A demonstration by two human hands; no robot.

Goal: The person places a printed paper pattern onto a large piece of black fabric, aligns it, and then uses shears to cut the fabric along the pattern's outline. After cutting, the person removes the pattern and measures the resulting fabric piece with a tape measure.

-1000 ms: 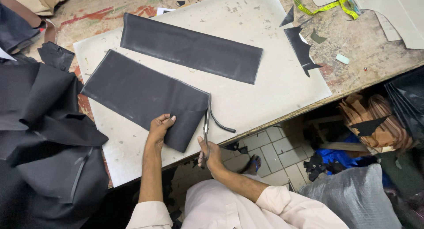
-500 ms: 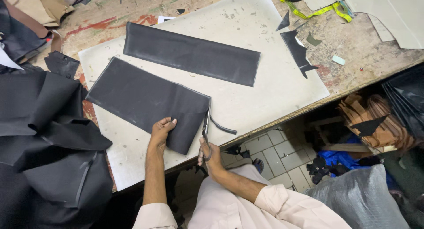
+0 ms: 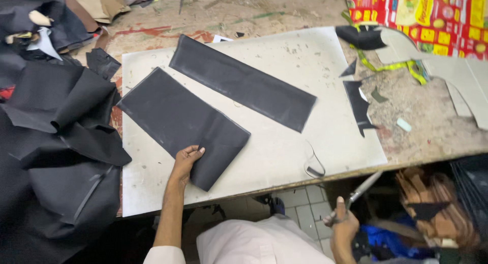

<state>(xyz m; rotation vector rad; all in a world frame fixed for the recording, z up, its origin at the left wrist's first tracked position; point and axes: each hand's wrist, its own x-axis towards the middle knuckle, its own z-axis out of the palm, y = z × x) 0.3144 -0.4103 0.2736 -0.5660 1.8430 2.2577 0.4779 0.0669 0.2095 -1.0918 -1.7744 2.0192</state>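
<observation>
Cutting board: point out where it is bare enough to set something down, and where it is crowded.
The white cutting board is bare along its near edge, between the left hand and the thin offcut strip, and at its far right corner beyond the long dark panel. The left side is crowded: the wide dark panel meets the heaped black fabric.

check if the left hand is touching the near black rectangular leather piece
Touching. The head view shows the left hand lying flat on the near black rectangular leather piece, fingers pressed on its lower corner, with no gap between them.

1 head-worn camera looks steeply down, close over the worktable (image 3: 264, 157).
</observation>
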